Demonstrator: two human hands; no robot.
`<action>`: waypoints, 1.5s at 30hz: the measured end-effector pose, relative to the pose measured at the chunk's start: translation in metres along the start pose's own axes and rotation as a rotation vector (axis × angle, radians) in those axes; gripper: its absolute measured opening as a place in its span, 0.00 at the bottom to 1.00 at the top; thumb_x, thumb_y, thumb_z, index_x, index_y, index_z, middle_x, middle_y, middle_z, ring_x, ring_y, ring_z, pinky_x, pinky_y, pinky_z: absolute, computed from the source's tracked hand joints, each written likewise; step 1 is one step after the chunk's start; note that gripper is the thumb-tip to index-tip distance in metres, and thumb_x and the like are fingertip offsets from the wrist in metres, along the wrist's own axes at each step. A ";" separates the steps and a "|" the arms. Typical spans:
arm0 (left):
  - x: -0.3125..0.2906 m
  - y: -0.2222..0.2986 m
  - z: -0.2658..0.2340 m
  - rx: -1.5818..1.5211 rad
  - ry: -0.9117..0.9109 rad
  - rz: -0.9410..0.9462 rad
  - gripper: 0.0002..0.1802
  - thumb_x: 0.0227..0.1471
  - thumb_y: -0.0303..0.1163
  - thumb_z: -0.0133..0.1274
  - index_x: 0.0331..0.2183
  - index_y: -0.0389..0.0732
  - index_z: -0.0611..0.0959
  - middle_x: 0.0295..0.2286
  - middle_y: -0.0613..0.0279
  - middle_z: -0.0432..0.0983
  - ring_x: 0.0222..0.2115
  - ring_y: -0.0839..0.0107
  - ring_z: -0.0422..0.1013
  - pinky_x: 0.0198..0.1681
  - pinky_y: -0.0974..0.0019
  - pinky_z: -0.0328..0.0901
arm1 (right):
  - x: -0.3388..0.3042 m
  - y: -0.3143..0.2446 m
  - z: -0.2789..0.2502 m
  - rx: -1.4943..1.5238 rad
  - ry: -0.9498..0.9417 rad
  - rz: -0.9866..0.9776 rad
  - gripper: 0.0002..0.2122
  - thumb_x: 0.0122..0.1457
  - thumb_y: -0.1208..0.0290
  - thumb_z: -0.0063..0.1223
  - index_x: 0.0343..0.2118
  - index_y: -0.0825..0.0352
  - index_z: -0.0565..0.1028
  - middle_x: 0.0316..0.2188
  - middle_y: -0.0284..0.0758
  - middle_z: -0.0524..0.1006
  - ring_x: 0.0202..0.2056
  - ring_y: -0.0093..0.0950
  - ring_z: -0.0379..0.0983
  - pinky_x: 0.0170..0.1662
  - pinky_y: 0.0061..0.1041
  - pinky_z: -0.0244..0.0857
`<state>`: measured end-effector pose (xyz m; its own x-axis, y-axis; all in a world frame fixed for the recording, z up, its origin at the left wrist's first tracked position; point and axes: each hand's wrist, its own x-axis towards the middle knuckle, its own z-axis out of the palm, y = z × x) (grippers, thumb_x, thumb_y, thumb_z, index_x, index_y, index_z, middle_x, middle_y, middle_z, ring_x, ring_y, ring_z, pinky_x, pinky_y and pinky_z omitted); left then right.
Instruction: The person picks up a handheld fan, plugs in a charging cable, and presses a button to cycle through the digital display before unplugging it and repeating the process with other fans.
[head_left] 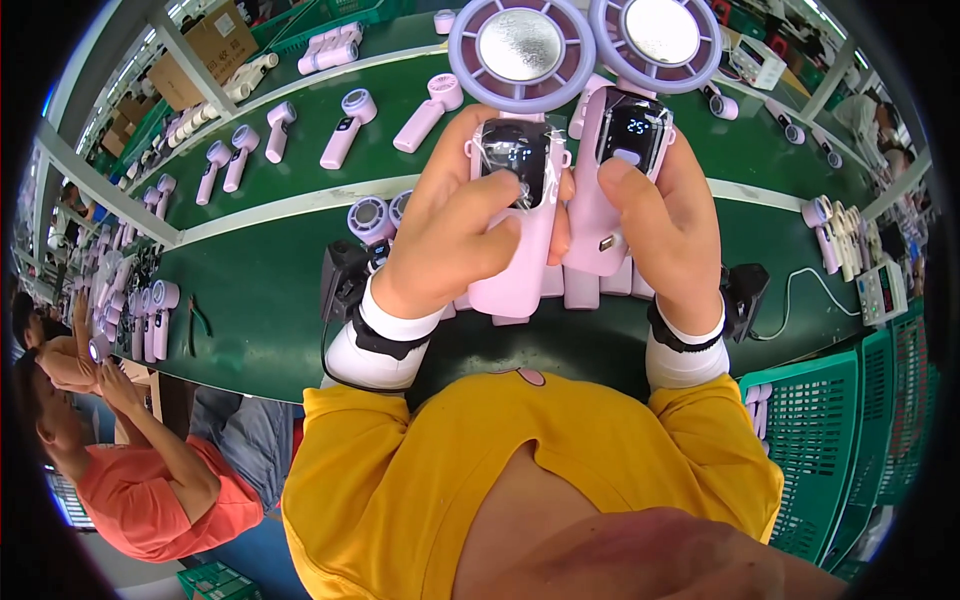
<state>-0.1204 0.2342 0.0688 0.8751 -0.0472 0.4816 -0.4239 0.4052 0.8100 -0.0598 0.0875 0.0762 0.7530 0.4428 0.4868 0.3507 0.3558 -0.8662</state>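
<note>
My left hand (447,225) is closed around a pink and lilac handheld fan (512,285), its thumb on the dark display panel. Beside it, my right hand (668,215) grips a second handheld fan (592,235), the thumb on the light button below a lit display. Both fans are held upright side by side above the bench, their round lilac heads with silvery centres pointing away from me. Under my hands lie several more pink fan handles (581,288), partly hidden. Just left of my left wrist, further fans (370,218) lie with their heads showing.
A green bench (260,300) runs across, with a pale rail (270,213) and several fans beyond it. Pliers (200,318) lie at left, near a co-worker in a red shirt (160,490). At right stand a small meter with a cable (882,293) and green crates (815,450).
</note>
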 end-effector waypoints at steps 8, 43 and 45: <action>0.002 0.005 -0.001 -0.066 0.009 -0.146 0.25 0.42 0.21 0.40 0.45 0.33 0.55 0.30 0.54 0.67 0.26 0.66 0.68 0.29 0.65 0.65 | 0.001 0.002 -0.003 -0.199 0.013 -0.037 0.08 0.49 0.75 0.46 0.32 0.71 0.64 0.22 0.31 0.71 0.22 0.17 0.65 0.26 0.18 0.61; -0.010 0.014 -0.002 0.164 -0.016 0.050 0.29 0.36 0.13 0.35 0.45 0.31 0.49 0.26 0.56 0.68 0.25 0.71 0.68 0.29 0.69 0.63 | -0.004 -0.009 0.014 0.059 -0.022 0.005 0.11 0.51 0.77 0.41 0.39 0.71 0.61 0.25 0.34 0.70 0.25 0.19 0.67 0.30 0.18 0.62; -0.010 0.016 -0.001 0.126 -0.010 0.029 0.29 0.37 0.13 0.34 0.45 0.31 0.50 0.26 0.56 0.68 0.25 0.72 0.68 0.29 0.70 0.63 | -0.005 -0.013 0.011 0.068 -0.114 0.026 0.11 0.51 0.77 0.41 0.39 0.71 0.61 0.25 0.33 0.70 0.25 0.19 0.67 0.30 0.18 0.62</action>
<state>-0.1356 0.2420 0.0767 0.8601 -0.0465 0.5080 -0.4753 0.2885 0.8312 -0.0742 0.0902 0.0861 0.6917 0.5422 0.4771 0.2904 0.3960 -0.8711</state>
